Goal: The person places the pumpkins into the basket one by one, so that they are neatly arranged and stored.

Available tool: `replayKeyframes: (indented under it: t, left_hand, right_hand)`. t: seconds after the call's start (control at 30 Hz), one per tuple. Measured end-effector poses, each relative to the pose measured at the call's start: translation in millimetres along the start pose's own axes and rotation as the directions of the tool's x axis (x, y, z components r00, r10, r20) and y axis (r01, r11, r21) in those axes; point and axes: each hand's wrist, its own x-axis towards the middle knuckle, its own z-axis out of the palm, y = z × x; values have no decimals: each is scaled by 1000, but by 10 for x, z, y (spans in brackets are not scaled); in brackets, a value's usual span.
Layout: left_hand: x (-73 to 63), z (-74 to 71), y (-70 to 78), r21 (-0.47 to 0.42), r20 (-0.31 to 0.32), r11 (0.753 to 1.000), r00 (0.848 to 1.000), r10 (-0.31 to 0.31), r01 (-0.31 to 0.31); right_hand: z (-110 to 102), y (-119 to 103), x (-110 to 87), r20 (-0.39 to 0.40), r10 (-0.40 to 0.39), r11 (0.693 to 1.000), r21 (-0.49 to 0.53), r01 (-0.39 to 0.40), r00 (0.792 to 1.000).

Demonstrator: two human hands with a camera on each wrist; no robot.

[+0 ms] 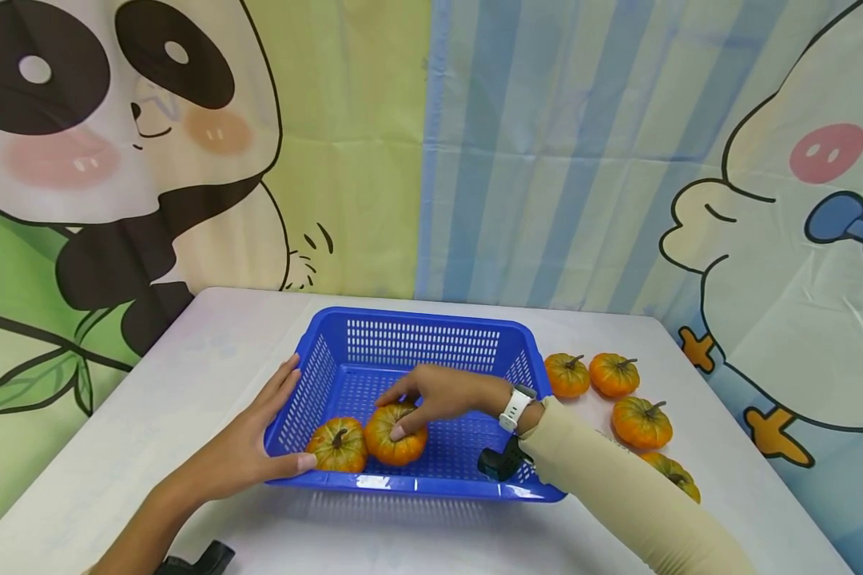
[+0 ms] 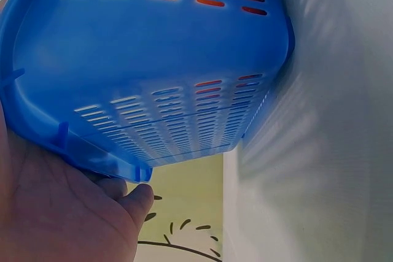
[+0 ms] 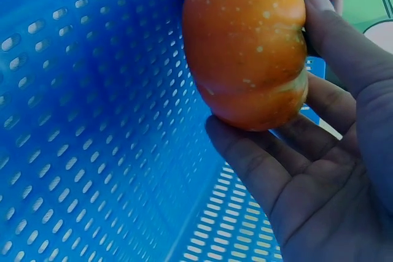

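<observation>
A blue plastic basket (image 1: pixel 431 484) with slotted walls holds two small orange pumpkins. My right hand (image 1: pixel 442 393) reaches into it and grips one pumpkin (image 1: pixel 395 447), thumb on top and fingers round its far side. In the right wrist view this pumpkin (image 3: pixel 245 47) sits between thumb and fingertips, close over the basket floor (image 3: pixel 92 90). Just left of it, a green-streaked pumpkin (image 1: pixel 338 447) lies in the front left corner. My left hand (image 1: pixel 248 443) holds the basket's left corner, its thumb over the rim. From the left wrist view, the palm (image 2: pixel 67 207) lies against the rim's outside.
Right of the basket, several more pumpkins stand on the white table (image 1: pixel 237 343), among them one pumpkin (image 1: pixel 642 423) near the right forearm. The lowest pumpkin (image 1: pixel 672 475) is partly hidden by the sleeve (image 1: pixel 618 487). Behind the table hangs a printed curtain (image 1: pixel 532 160).
</observation>
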Motion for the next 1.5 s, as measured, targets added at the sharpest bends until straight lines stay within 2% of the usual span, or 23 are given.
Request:
replayKeyframes:
  t: [0.3,0.67,0.83,1.23,1.5]
  left_hand:
    - [-4,-2,-16,-19,3,1000,1000,17,-17]
    - [-32,1,-24,-5,9,1000,1000,0,0]
    - [-18,-3,-20,5,9,1000,1000,4,-4]
    - [-14,1,-20,0,5,1000,1000,8,-8]
    - [-5,8,-36,-6,-3,1000,1000,14,-14]
  right_hand:
    - [44,34,5,66,2,999,32,-4,998]
    - [127,34,37,125,-5,1000,14,3,992]
    - [118,15,28,146,-13,1000,-14,15,989]
    - [82,23,16,195,-13,1000,1,13,981]
    - [12,29,-29,185,-18,995,103,-1,983]
